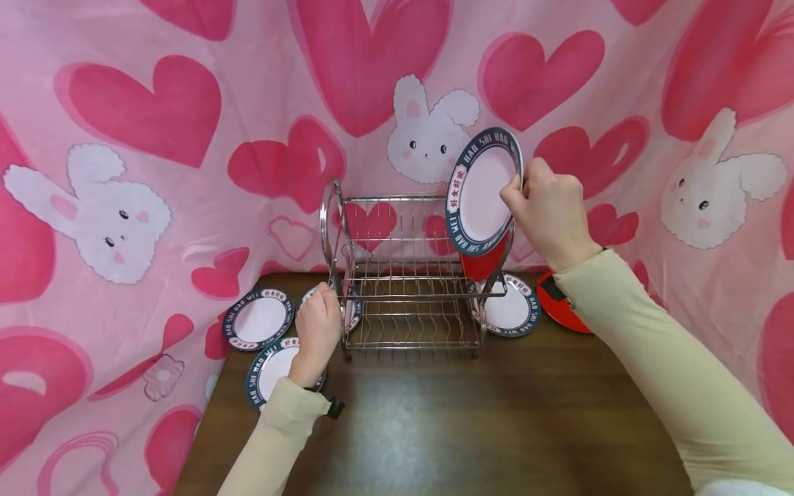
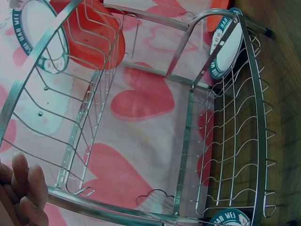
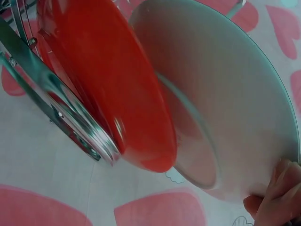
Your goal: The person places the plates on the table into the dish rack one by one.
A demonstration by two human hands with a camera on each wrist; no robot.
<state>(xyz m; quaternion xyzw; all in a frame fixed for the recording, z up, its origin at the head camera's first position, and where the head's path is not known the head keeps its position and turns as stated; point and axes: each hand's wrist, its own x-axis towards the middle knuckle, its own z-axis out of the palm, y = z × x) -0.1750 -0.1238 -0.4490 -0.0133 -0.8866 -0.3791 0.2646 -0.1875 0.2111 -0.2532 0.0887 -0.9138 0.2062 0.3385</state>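
Observation:
My right hand point(image 1: 552, 213) pinches the right edge of a white plate point(image 1: 486, 193) with a dark blue lettered rim. The plate is held tilted above the right end of the upper tier of a two-tier metal dish rack point(image 1: 409, 296). Close beside it, a red plate point(image 3: 108, 84) stands in that tier, partly covered by the white plate in the head view. My left hand point(image 1: 319, 324) grips the rack's left side frame. Its curled fingers point(image 2: 35, 183) show at the frame in the left wrist view.
Two blue-rimmed plates, one at the back point(image 1: 257, 320) and one nearer point(image 1: 273, 368), lie left on the brown table point(image 1: 434, 427). Another point(image 1: 353, 310) shows behind the rack's left side. To the right lie a blue-rimmed plate point(image 1: 511, 306) and a red plate point(image 1: 567, 310). Pink cloth point(image 1: 260, 69) hangs behind.

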